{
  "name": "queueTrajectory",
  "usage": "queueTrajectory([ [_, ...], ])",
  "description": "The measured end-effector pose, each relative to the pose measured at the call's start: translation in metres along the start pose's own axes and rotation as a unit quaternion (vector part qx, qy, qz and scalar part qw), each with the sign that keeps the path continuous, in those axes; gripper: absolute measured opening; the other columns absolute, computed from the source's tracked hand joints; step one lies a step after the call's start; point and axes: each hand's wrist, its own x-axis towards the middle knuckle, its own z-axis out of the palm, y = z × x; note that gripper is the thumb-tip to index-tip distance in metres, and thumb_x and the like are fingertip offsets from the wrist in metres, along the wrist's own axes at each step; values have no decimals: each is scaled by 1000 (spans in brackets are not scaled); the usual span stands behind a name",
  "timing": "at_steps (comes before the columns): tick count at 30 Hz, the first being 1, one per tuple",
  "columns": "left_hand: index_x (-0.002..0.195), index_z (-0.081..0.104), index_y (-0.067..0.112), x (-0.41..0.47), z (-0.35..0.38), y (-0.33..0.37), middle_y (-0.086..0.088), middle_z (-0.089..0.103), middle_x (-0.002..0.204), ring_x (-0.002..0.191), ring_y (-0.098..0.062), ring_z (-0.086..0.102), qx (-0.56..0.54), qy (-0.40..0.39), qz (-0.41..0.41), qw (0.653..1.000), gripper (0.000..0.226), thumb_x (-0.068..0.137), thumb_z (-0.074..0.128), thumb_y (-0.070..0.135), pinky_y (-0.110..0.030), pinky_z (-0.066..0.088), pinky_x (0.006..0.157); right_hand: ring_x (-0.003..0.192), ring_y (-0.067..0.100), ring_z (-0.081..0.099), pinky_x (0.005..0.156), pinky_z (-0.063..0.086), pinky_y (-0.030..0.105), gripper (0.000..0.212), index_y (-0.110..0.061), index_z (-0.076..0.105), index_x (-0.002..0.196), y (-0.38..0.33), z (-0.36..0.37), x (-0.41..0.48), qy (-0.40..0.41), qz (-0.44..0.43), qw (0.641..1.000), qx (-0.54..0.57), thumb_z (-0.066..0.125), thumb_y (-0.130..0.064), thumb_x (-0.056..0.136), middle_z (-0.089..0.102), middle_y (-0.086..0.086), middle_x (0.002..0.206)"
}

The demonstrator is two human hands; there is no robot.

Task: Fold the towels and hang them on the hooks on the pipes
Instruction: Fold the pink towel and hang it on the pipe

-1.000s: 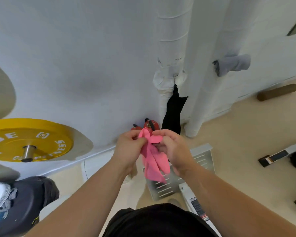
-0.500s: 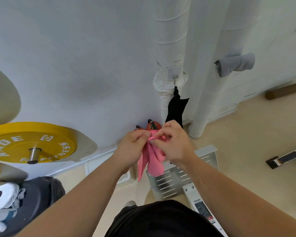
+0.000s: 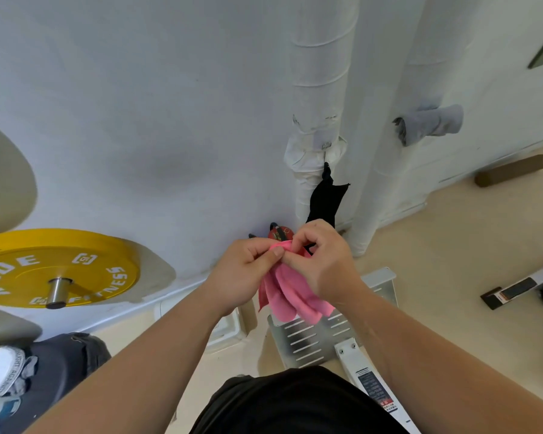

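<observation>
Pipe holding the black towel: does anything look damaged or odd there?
Yes. The white wrapping is torn and bunched just above where the black towel hangs; higher up it lies smooth.

This was a gym or weight room: a yellow weight plate [image 3: 60,267] lettered "FITNESS" sat on a steel bar sleeve [image 3: 57,292] at the left. A slotted metal plate [image 3: 311,339] on a white-framed machine stood on the beige floor [image 3: 452,261]. Behind them rose a plain white wall [image 3: 138,104] with wrapped white pipes [image 3: 320,73], and a brown cylinder [image 3: 511,170] lay at the wall's foot on the right.
</observation>
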Motion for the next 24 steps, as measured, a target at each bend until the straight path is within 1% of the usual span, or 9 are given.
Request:
queueTrajectory([
  [3, 104, 79, 17, -1, -8, 4, -2, 78, 95, 88, -12, 70, 31, 21, 24, 999, 29, 105, 50, 12, -27, 55, 83, 88, 9, 56, 76, 40, 9, 28, -35, 59, 65, 6, 1, 2, -31, -12, 999, -26, 86, -30, 72, 57, -8, 95],
  [5, 98, 78, 23, -1, -15, 8, 9, 77, 92, 87, -6, 68, 52, 46, 41, 997, 32, 106, 49, 12, -21, 52, 79, 100, 11, 54, 85, 35, 8, 17, -35, 65, 68, 16, 1, 5, -52, -25, 996, -73, 78, -46, 70, 56, -13, 103],
  [8, 89, 72, 28, 2, -25, 17, 22, 72, 84, 80, 5, 63, 63, 100, 52, 992, 35, 105, 48, 10, -11, 45, 74, 114, 20, 46, 97, 36, 26, 24, -25, 76, 84, 37, -6, 8, -126, -26, 976, -175, 74, -48, 75, 54, -11, 118],
  [10, 91, 73, 23, 5, -32, 18, 14, 73, 87, 83, -1, 63, 72, 146, 53, 985, 31, 105, 47, 13, -16, 47, 76, 122, 25, 41, 103, 37, 42, 23, -25, 76, 97, 46, -12, 8, -192, -12, 944, -267, 74, -42, 81, 51, -5, 131],
  [12, 94, 72, 18, 10, -40, 17, 8, 72, 88, 84, -9, 63, 86, 204, 52, 974, 28, 105, 46, 15, -26, 49, 78, 127, 24, 39, 105, 36, 43, 25, -28, 74, 107, 54, -18, 6, -233, 0, 911, -341, 67, -43, 88, 48, -5, 137],
  [15, 94, 69, 15, 13, -54, 14, 5, 68, 84, 78, -11, 58, 92, 268, 48, 958, 25, 105, 46, 18, -32, 47, 77, 120, 21, 44, 102, 40, 41, 30, -28, 72, 115, 61, -30, 5, -246, 12, 881, -404, 58, -46, 94, 53, -6, 128],
  [18, 92, 68, 14, 14, -69, 8, -2, 68, 84, 75, -12, 55, 116, 267, 36, 956, 25, 105, 48, 21, -31, 45, 71, 105, 23, 57, 87, 47, 38, 27, -21, 71, 100, 61, -47, 9, -237, 25, 877, -417, 58, -44, 94, 62, -3, 105],
  [21, 91, 71, 19, 14, -79, -1, 3, 71, 86, 80, -11, 60, 146, 238, 27, 960, 21, 102, 53, 19, -29, 45, 72, 84, 24, 63, 70, 46, 34, 30, -17, 71, 85, 50, -67, 19, -188, 48, 888, -416, 63, -45, 92, 67, 0, 83],
  [24, 92, 74, 33, 17, -88, -6, 9, 74, 93, 89, -11, 66, 112, 237, 16, 965, 25, 98, 59, 14, -25, 48, 79, 68, 14, 62, 64, 45, 29, 21, -20, 77, 76, 27, -89, 28, -108, 55, 928, -353, 76, -40, 84, 69, -5, 70],
])
